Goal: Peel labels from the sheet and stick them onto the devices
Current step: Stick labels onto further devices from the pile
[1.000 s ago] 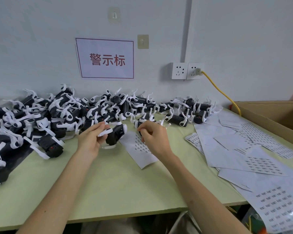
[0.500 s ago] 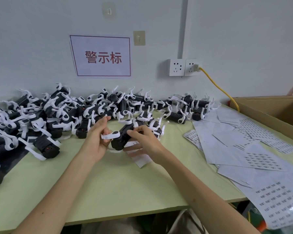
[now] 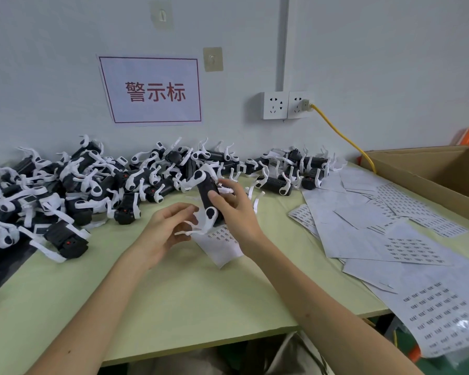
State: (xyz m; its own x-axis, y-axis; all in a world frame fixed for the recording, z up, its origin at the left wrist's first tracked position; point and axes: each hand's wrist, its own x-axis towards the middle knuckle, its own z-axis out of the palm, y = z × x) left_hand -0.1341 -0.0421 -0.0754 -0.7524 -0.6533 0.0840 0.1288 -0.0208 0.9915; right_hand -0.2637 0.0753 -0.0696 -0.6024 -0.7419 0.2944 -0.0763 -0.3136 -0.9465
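Gripping black device (image 3: pixel 209 194) in right hand (image 3: pixel 237 212), thumb across body. Left hand (image 3: pixel 164 232) half-curled beside white strap (image 3: pixel 189 230); hold unclear. Likely light, rigid; straps floppy, so take by body.

One black cylindrical plastic device with white clips (image 3: pixel 209 194) is standing tilted above a white paper label sheet (image 3: pixel 222 250) lying flat, while matching devices (image 3: pixel 73 182) are lying heaped behind and more label sheets (image 3: pixel 377 220) are lying overlapped to the right.

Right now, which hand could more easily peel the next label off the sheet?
Probably the left hand: it sits loosely beside the label sheet, while the right hand grips the device.
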